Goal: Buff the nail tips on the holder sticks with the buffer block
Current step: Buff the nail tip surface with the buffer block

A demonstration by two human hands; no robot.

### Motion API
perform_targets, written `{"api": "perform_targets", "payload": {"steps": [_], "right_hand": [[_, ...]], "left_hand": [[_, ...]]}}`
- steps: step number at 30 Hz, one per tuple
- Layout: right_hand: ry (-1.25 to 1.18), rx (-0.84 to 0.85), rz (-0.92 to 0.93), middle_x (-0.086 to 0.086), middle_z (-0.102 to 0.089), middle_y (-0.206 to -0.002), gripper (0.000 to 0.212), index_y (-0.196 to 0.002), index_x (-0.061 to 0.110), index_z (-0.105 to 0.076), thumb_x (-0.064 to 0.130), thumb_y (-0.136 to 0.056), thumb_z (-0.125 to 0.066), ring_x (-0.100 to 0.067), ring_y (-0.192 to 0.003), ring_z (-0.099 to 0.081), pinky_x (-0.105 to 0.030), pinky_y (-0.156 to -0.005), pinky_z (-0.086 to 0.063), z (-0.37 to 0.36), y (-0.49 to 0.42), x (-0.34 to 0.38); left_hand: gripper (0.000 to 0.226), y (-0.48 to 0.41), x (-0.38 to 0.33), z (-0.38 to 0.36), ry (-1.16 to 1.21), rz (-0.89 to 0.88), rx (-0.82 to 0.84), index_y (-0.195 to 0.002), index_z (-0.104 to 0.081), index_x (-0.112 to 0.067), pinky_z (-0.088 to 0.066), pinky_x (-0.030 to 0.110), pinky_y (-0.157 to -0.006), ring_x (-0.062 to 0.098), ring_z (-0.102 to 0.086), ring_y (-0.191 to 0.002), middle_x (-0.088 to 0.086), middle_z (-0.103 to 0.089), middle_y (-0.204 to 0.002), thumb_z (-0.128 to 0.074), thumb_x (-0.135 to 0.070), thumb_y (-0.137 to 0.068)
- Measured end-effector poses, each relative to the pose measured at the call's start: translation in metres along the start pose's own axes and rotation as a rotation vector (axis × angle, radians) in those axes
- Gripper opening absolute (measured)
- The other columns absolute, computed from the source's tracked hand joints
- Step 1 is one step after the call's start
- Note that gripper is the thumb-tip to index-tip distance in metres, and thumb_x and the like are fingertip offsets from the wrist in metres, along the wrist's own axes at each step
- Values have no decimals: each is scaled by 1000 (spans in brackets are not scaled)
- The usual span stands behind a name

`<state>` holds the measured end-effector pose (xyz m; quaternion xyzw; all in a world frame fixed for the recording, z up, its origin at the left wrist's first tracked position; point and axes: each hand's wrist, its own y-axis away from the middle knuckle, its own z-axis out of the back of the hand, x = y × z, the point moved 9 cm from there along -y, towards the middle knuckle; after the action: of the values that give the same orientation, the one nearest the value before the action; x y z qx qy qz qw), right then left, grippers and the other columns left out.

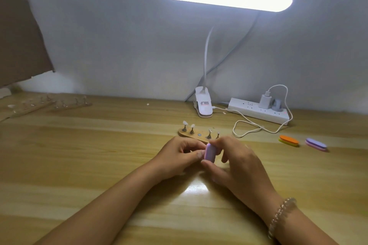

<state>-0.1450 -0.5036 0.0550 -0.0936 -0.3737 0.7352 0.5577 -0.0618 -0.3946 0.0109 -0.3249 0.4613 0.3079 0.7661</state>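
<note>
At frame centre your right hand [237,159] pinches the purple buffer block [209,153] against your curled left hand [177,153], its hold hidden; just beyond, four nail tips [192,126] stand on the wooden holder [191,137], likely most still unbuffed.

I am holding both forearms bare and extended forward, converging toward the centre. My right hand [235,157] is pinching the buffer block [209,153] upright between thumb and fingertips, with the wrist angled inward. My left hand [179,153] is curling its fingers, thumb tip against the block; any object in its grip is hidden.
</note>
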Motion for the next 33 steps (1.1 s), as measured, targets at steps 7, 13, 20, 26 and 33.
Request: {"api": "perform_targets", "payload": {"steps": [7,13,20,26,33], "right_hand": [[38,9,-29,14,-55,-79,25,-87,24,-54,25,-76,-77,-2,-64,-46,-32,-68,-46,2,1,-1],[51,42,-17,11,-53,-76,26,-82,21,-53,21,-72,-76,-11,-63,-49,-33,-64,-46,0,1,7],[113,61,22,15,-54,-70,29,-83,25,-55,30,-68,-79,-12,-59,-51,-27,-60,-39,-1,2,15],[108,-7,-10,12,-58,-75,26,-93,20,-63,27,-73,-80,-16,-64,-57,-32,-64,-49,6,1,9],[150,39,22,10,-60,-74,29,-94,19,-66,28,-72,-83,-19,-65,-59,-33,-62,-49,4,1,15]], "left_hand": [[21,0,-3,0,-98,-60,9,-107,-77,-14,-50,56,-86,22,-59,-84,14,-76,-98,-59,-17,-96],[20,-1,1,-2,-128,-58,19,-105,-77,-16,-51,44,-74,18,-57,-78,12,-75,-92,-59,-20,-96],[20,-3,7,1,-78,-1,-30,-105,-75,-9,-37,18,-49,-4,-46,-51,-17,-58,-59,-55,-12,-100],[22,2,-12,-6,-295,-91,44,-102,-76,-24,-53,40,-79,20,-67,-85,-11,-74,-89,-56,-22,-94],[22,1,-10,-3,-241,-40,16,-99,-76,-18,-50,33,-66,9,-61,-69,-11,-70,-74,-56,-25,-94]]}}
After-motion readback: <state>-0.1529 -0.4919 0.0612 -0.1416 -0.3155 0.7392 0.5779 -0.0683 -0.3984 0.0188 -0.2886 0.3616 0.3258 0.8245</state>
